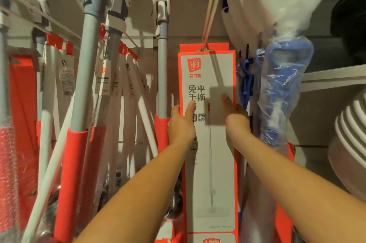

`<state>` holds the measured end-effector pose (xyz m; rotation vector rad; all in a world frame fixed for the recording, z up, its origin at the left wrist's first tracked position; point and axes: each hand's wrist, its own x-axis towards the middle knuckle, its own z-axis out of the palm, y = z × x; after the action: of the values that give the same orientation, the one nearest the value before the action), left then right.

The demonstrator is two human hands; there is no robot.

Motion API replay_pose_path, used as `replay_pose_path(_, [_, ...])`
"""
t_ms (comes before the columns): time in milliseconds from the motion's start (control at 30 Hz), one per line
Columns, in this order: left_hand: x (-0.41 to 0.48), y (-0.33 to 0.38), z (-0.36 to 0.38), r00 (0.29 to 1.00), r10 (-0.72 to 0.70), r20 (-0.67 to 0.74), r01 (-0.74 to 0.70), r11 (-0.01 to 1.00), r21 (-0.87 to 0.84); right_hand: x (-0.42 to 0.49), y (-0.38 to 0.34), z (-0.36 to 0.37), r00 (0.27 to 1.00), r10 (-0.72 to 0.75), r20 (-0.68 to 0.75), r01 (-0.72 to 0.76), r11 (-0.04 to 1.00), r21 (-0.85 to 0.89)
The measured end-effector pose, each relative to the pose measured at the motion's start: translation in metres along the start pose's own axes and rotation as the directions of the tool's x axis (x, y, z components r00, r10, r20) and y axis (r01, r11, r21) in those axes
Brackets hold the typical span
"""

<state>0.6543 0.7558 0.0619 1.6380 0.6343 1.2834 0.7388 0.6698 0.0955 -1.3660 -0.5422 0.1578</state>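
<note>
A tall, narrow mop box (214, 76), white-faced with a red border and a FIFO logo, hangs from a hook at the middle of the rack. My left hand (182, 123) grips its left edge, thumb lying on the front face and fingers wrapped behind. On the other side, my right hand (235, 118) holds the right edge with the thumb on the front and the fingers hidden behind the box. More red boxes hang directly behind this one.
Grey and white mop poles with red sleeves (79, 104) crowd the left side. A blue and white mop in plastic wrap (281, 88) hangs close on the right. Stacked pale basins (348, 143) sit on a shelf at far right.
</note>
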Motion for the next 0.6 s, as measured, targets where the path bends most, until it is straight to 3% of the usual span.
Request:
replay_pose_path(400, [-0.008, 0.007, 0.001, 1.000, -0.008, 0.029, 0.006, 0.999, 0.046, 0.002, 0.004, -0.008, 0.999, -0.033, -0.010, 0.030, 0.973, -0.231])
replay_pose_path(600, [-0.017, 0.019, -0.012, 0.999, 0.002, 0.050, -0.011, 0.982, 0.187, -0.016, 0.007, -0.015, 0.999, -0.046, -0.011, 0.041, 0.953, -0.300])
